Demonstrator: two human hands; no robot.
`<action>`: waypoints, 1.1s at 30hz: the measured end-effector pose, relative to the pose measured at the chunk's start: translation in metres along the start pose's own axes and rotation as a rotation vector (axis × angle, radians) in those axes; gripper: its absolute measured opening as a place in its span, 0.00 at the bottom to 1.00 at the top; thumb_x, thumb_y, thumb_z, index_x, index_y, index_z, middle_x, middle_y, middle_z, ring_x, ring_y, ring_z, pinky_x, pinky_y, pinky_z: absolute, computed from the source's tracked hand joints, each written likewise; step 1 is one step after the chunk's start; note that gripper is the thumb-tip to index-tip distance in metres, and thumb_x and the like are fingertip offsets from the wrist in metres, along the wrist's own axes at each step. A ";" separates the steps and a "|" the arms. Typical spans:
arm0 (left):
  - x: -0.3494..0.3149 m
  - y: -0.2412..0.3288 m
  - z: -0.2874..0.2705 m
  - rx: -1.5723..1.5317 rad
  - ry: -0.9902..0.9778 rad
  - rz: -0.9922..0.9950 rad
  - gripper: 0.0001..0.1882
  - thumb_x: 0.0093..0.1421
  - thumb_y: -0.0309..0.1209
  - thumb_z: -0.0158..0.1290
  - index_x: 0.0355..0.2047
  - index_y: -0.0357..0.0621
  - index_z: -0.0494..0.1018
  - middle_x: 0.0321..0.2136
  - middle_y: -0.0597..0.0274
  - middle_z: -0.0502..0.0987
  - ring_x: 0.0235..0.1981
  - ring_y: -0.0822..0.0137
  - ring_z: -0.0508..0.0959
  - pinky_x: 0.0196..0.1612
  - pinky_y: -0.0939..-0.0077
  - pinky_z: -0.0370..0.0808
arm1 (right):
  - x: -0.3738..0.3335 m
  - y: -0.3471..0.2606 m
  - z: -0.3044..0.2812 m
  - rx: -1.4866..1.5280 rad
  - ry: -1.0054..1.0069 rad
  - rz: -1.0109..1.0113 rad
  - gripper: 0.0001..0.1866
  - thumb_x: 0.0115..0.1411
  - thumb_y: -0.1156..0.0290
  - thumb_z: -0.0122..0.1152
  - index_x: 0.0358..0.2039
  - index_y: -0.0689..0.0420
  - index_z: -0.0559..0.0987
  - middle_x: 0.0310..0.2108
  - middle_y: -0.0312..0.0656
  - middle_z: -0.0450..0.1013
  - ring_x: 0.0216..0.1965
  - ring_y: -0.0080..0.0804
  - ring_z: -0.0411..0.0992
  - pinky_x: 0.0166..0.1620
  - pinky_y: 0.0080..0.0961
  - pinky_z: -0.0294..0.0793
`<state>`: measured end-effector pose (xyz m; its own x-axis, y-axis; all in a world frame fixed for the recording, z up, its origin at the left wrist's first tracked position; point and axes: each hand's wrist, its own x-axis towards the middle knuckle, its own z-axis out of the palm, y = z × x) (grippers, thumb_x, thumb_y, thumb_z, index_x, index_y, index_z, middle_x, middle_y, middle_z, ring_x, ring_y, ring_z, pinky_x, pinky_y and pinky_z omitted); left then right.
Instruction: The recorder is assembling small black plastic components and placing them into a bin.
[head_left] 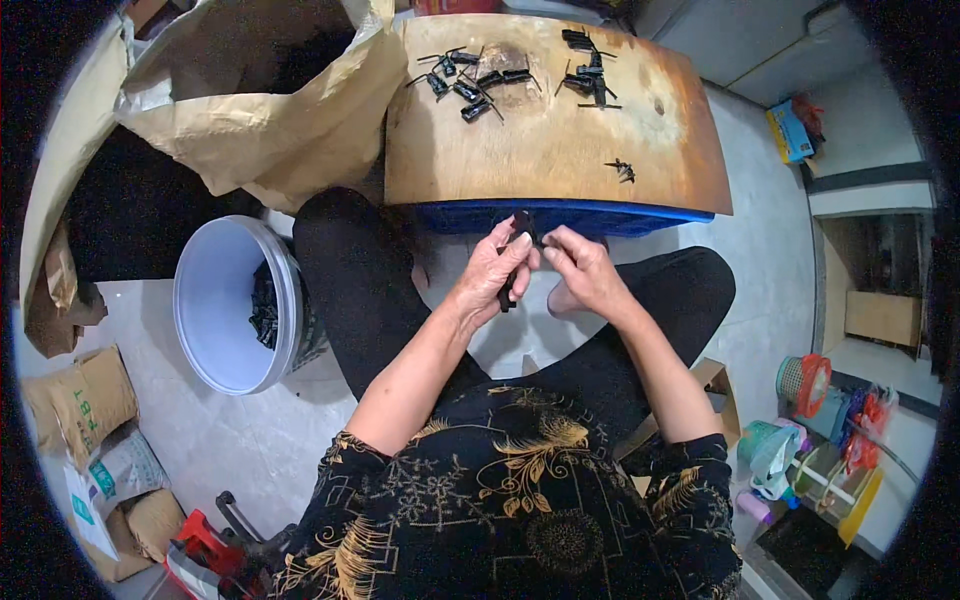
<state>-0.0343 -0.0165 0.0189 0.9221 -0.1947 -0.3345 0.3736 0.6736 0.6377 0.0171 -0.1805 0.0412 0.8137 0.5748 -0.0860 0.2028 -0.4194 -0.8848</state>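
My left hand (488, 270) is closed around a black plastic part (522, 222), whose upper end shows above the thumb and lower end below the fingers. Close beside it, my right hand (590, 272) is pinched at the part's right side; whatever sits between its fingertips is too small to make out. Both hands are between my knees, just in front of a wooden board (560, 150). On the board lie a loose group of black plastic pieces with thin arms (470, 90), a second cluster (590, 75) to its right, and a few small dark pieces (621, 171) nearer me.
The board rests on a blue crate (570, 217). A white bucket (215, 300) with black parts inside stands by my left knee. Behind it is a large open paper sack (270, 135). Packed bags (85, 405) lie far left; baskets and plastic bags (770, 455) sit at right.
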 end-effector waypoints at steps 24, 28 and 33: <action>-0.008 -0.011 0.006 0.296 0.154 0.119 0.21 0.53 0.23 0.52 0.48 0.40 0.60 0.24 0.68 0.64 0.16 0.79 0.69 0.13 0.89 0.61 | -0.031 0.015 0.022 0.064 0.183 -0.011 0.10 0.61 0.67 0.47 0.36 0.61 0.71 0.21 0.38 0.67 0.22 0.25 0.67 0.28 0.22 0.66; -0.005 -0.014 0.002 0.349 0.126 0.081 0.20 0.55 0.23 0.50 0.47 0.44 0.59 0.26 0.67 0.62 0.16 0.79 0.68 0.13 0.89 0.60 | -0.024 0.022 0.023 0.351 0.034 0.181 0.15 0.64 0.61 0.41 0.34 0.60 0.70 0.16 0.32 0.62 0.18 0.17 0.60 0.22 0.16 0.60; -0.001 -0.016 0.007 0.489 0.148 0.055 0.18 0.55 0.25 0.51 0.45 0.47 0.58 0.32 0.64 0.62 0.16 0.79 0.68 0.13 0.88 0.60 | -0.017 0.016 0.021 0.312 -0.007 0.187 0.16 0.64 0.59 0.41 0.33 0.59 0.70 0.14 0.31 0.61 0.16 0.17 0.58 0.20 0.17 0.59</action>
<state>-0.0407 -0.0320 0.0134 0.9307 -0.0418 -0.3635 0.3613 0.2612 0.8951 -0.0048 -0.1818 0.0185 0.8169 0.5141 -0.2617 -0.1262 -0.2834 -0.9507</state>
